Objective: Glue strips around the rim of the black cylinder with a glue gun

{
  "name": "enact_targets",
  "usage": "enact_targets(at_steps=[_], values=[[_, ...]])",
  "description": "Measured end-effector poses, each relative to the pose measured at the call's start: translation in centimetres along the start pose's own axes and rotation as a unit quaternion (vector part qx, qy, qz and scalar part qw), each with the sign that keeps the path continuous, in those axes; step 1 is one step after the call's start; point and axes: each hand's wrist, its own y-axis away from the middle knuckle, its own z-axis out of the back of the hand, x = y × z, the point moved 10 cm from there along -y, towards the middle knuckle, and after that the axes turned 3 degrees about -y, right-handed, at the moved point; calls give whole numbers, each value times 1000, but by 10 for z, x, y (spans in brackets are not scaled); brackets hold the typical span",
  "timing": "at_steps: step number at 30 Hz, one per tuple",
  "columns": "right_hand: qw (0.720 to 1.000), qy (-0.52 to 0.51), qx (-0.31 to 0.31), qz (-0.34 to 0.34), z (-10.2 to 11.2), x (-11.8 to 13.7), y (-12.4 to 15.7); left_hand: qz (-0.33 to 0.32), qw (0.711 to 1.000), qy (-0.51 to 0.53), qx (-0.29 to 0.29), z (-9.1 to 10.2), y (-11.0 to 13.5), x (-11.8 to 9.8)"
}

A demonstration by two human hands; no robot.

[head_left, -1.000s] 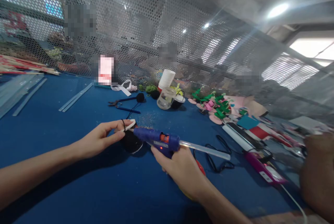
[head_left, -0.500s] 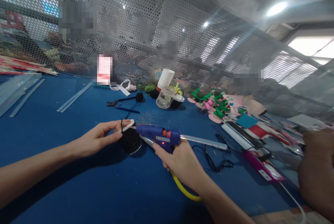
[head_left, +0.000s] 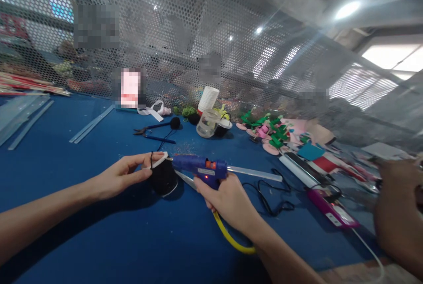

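Observation:
My left hand [head_left: 127, 173] is closed on the white rim of a small paper cup [head_left: 164, 177] covered in black yarn, pinched between thumb and fingers. A strand of black yarn crosses the rim and runs back toward a black yarn ball [head_left: 175, 123]. In my right hand [head_left: 231, 200] is a blue hot glue gun [head_left: 194, 166], its red light lit and a clear glue stick [head_left: 256, 173] out of its back. The nozzle tip is at the cup's rim. Beneath the gun are scissors [head_left: 228, 236] with a yellow handle; whether my hand also grips them, I cannot tell.
Pliers [head_left: 145, 131] lie behind the cup. Stacked white paper cups [head_left: 209, 97], a clear plastic cup [head_left: 207, 125] and another black-covered cup [head_left: 224, 128] stand along the mesh. Pink-and-green crafts [head_left: 271, 134], a purple power strip [head_left: 332, 211] and another person's arm [head_left: 396, 213] are right.
The view has shifted slightly. Both hands keep their hold, and the glue gun's nozzle stays at the cup's rim.

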Motion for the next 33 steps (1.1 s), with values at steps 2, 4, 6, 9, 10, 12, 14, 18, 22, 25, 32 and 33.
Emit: enact_targets(at_steps=[2,4,6,9,10,12,14,18,22,25,32,33], values=[[1000,-5,5,-12,-2,-3,1,2,1000,-2,0,0,0,1],[1000,-10,14,-22,-4,-5,2,0,1000,1,-6,1,1,0],[999,-12,20,-22,-5,-5,3,0,1000,7,-15,1,1,0],[1000,-8,19,-6,-2,-2,-1,8,1000,4,-12,0,0,1],[1000,-4,18,-2,-1,-1,-3,10,1000,2,-11,0,0,1],[1000,3,11,-6,2,-3,-6,9,1000,0,-11,1,0,2],[1000,11,3,-18,4,-5,-9,7,1000,1,-11,2,0,2],[1000,12,7,-5,2,-3,-6,10,1000,-8,2,1,0,3],[999,2,33,4,-3,0,-1,8,1000,-19,14,-1,1,2],[999,2,35,3,-2,1,-2,-1,1000,-17,0,1,1,2],[1000,-3,11,-14,2,-10,-14,6,1000,-27,3,-1,1,1],[1000,-4,12,-13,2,-10,-14,5,1000,-27,5,-1,1,0]])
